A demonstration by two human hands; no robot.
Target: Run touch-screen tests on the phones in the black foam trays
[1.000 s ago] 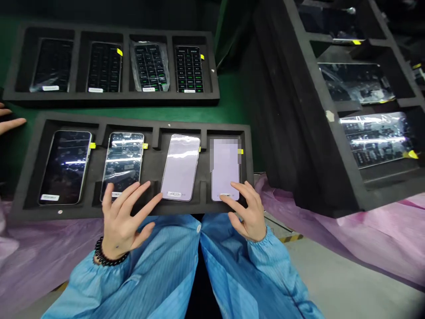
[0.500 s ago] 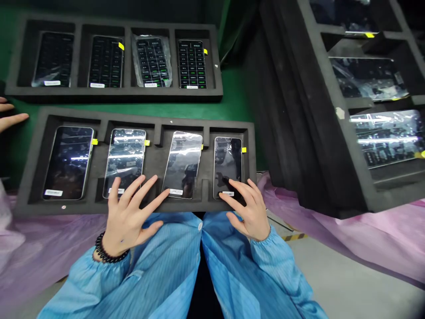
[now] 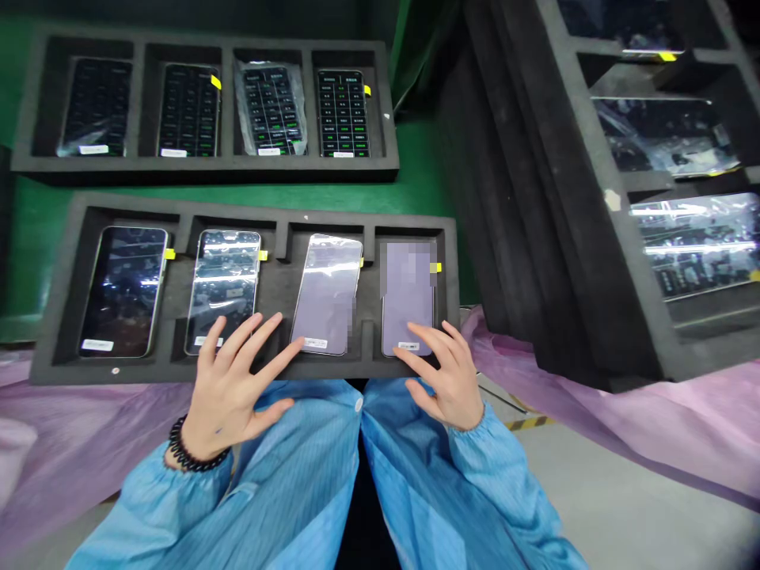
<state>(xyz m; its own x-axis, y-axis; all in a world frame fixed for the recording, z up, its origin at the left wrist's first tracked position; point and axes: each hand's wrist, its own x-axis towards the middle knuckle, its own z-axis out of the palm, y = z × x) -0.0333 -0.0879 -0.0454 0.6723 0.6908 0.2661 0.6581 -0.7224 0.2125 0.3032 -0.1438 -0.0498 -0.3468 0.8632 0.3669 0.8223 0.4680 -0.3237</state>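
Observation:
Four compartments aside, a near black foam tray holds several smartphones face up. My left hand is open, fingers spread over the tray's front edge. Its middle fingers lie by the lower end of the second phone, and its index fingertip is at the lower corner of the tilted third phone. My right hand is open too, with fingertips on the lower part of the rightmost phone. The third and rightmost screens glow pale lilac. The leftmost phone is dark, with no hand on it.
Behind lies a second foam tray with several phones showing dark grids of text, some in clear film. On the right rises a stack of foam trays, with phones in the top one. Pink fabric hangs at both sides.
The third and rightmost phone screens have turned from dark to pale lilac. Another person's hand at the left edge has gone out of view. My hands have barely moved.

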